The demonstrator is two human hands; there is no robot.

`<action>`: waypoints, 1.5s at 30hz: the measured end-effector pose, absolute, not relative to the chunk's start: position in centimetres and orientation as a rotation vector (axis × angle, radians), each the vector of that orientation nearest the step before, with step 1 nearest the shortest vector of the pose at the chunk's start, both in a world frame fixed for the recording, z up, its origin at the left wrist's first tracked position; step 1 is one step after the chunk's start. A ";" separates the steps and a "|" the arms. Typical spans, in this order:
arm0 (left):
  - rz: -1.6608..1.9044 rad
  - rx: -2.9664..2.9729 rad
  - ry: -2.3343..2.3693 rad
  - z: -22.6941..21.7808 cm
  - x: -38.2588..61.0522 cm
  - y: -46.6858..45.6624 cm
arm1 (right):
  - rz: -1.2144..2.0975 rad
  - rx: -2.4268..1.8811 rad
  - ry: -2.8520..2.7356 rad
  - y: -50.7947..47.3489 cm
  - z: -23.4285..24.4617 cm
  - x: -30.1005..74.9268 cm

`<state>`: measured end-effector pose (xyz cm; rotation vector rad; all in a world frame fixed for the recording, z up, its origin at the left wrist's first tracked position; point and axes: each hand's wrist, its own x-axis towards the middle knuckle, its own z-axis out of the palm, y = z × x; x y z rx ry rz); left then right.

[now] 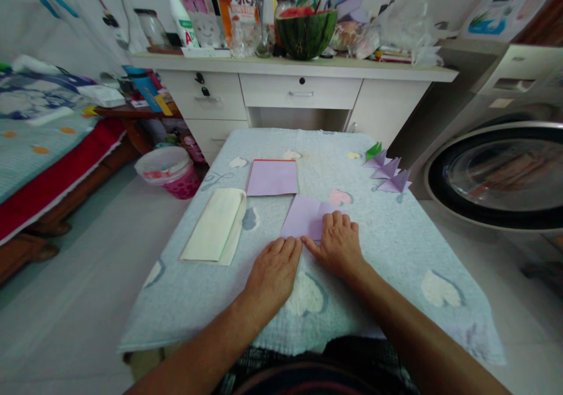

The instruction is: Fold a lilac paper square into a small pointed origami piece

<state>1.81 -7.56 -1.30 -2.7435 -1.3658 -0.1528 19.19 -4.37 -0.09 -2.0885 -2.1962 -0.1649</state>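
Observation:
A sheet of purple origami paper lies on the cloth-covered table, a crease showing near its top right. At its near left corner my left hand presses the edge, with the fingers closed together. My right hand bears down on the paper's right part, fingers curled, thumb reaching along the near edge toward the left fingertips. Just beyond lies a square stack of purple paper with a red edge at the top. Folded pale paper rests to the left. Several folded purple paper pieces and a green one stand at right.
A patterned cloth covers the table. Behind it, a white cabinet carries a cut watermelon, bottles and bags. A washing machine stands right; a pink bin and a bed are on the left.

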 end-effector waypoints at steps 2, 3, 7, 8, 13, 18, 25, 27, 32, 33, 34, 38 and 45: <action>-0.144 -2.727 -1.359 -1.2 1.8 -7.6 | -0.144 -2.085 -2.206 -4.4 0.0 19.3; -0.139 -2.719 -1.354 -1.2 1.8 -7.7 | -0.134 -2.080 -2.214 -4.4 0.1 19.5; -0.091 -2.685 -1.368 -0.9 1.7 -8.1 | -0.103 -2.059 -2.248 -4.5 0.1 20.3; -0.080 -2.673 -1.377 -0.9 1.6 -8.2 | -0.098 -2.057 -2.254 -4.5 0.1 20.6; -0.058 -2.611 -1.425 -1.1 1.3 -8.7 | -0.088 -2.080 -2.252 -4.5 0.3 22.3; -0.056 -2.587 -1.440 -0.8 1.3 -8.7 | -0.094 -2.105 -2.237 -4.7 0.2 24.1; -0.032 -2.535 -1.515 -0.9 1.2 -8.7 | -0.122 -2.073 -2.229 -5.0 -0.3 26.8; -0.037 -2.553 -1.502 -1.1 1.0 -8.8 | -0.121 -2.052 -2.246 -5.1 -0.4 27.3; -0.046 -2.585 -1.488 -1.1 0.5 -8.9 | -0.090 -2.007 -2.319 -4.7 -0.2 28.3; -0.048 -2.583 -1.491 -1.1 0.5 -8.9 | -0.064 -1.996 -2.335 -4.5 0.0 28.6; -0.049 -2.583 -1.492 -1.1 0.4 -8.9 | -0.029 -1.986 -2.346 -4.3 0.2 28.8; -0.059 -2.596 -1.508 -0.9 0.4 -8.9 | 0.031 -1.898 -2.259 -3.9 1.9 28.1; -0.065 -2.576 -1.534 -0.5 0.7 -9.0 | 0.190 -1.226 -2.597 -6.3 2.0 20.8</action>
